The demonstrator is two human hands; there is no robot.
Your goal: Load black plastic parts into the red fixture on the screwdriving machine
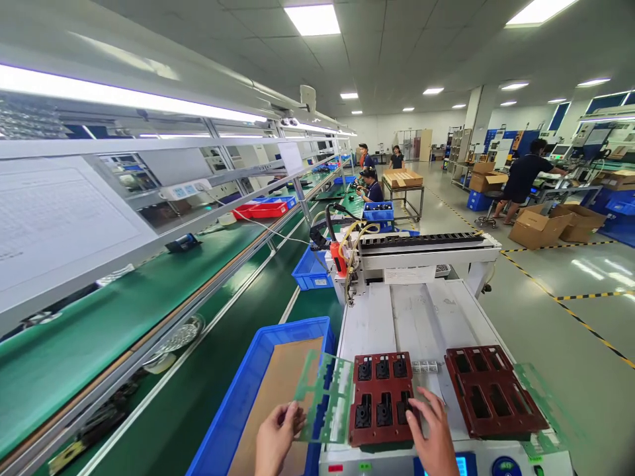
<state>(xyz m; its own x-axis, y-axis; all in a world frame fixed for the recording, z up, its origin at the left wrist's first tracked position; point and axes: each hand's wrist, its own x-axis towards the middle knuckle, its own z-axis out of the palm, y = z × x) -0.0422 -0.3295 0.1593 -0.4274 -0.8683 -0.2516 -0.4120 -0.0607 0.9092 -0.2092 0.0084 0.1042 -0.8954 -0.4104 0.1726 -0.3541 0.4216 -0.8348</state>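
My left hand [276, 437] pinches the lower edge of a thin green circuit panel [322, 396] with cut-out slots, held over the gap between a blue bin [233, 410] and the machine bed. My right hand [432, 433] rests with fingers spread on the near edge of a dark red fixture tray [381, 396] that carries several black parts in its pockets. A second dark red fixture tray [491, 390] with bare pockets lies to the right, on top of another green panel [546, 403].
The white machine bed [426, 317] has a gantry [426, 248] with a red tool head across its far end. A green conveyor [99, 337] runs along the left under shelves. Other people work far down the line, and cardboard boxes [540, 225] stand on the floor at right.
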